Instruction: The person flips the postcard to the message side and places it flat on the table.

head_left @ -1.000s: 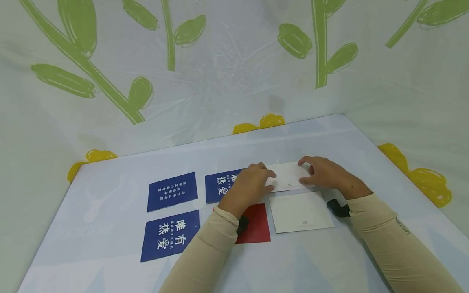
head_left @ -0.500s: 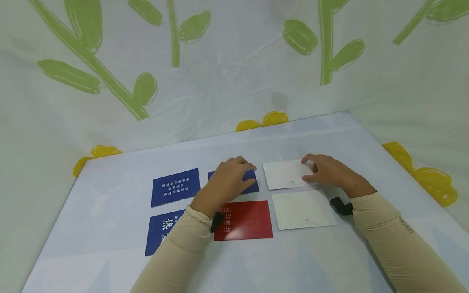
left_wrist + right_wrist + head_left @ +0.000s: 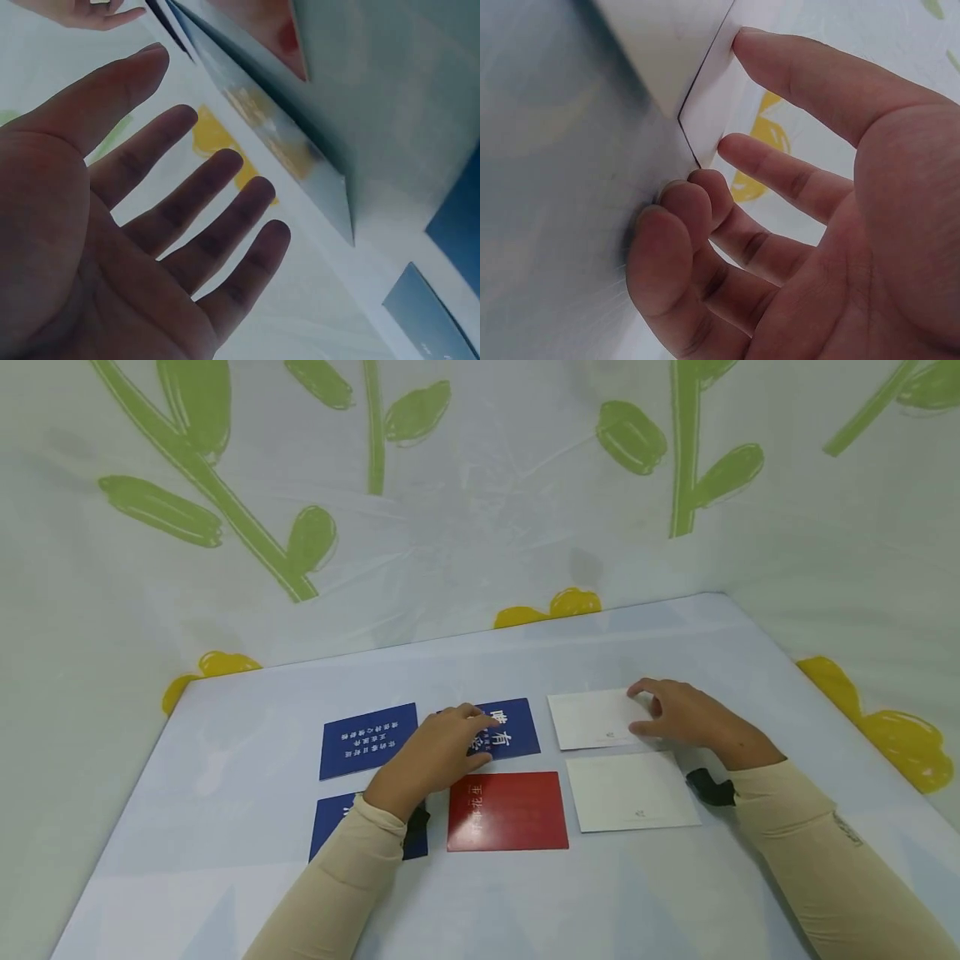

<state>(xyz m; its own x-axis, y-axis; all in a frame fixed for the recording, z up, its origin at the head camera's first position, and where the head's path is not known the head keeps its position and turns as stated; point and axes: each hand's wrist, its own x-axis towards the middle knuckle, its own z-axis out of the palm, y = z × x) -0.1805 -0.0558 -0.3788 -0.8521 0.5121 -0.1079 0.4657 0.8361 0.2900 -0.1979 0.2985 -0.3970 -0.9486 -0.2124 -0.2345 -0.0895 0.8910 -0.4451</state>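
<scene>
My left hand [image 3: 427, 756] hovers over the left part of a blue card [image 3: 519, 718] with white characters, covering some of it. In the left wrist view its fingers [image 3: 225, 202] are spread, with nothing between them and the thumb. My right hand [image 3: 697, 720] is at the right end of the far white card [image 3: 588, 720], hiding that end. In the right wrist view, the thumb and index fingertip touch the white card [image 3: 709, 112], while the other fingers bend down beside its corner. The card lies flat.
A red card [image 3: 513, 814] and a second white card [image 3: 630, 793] lie nearer on the pale table [image 3: 525, 910]. Two more blue cards lie at the left: the far one [image 3: 360, 742] and the near one [image 3: 326, 818], partly under my left forearm. A leaf-patterned backdrop [image 3: 480, 527] rises behind.
My left hand has moved left, from the far white card to over the middle blue card. My right hand stays at the white card. The whole head view has shifted slightly.
</scene>
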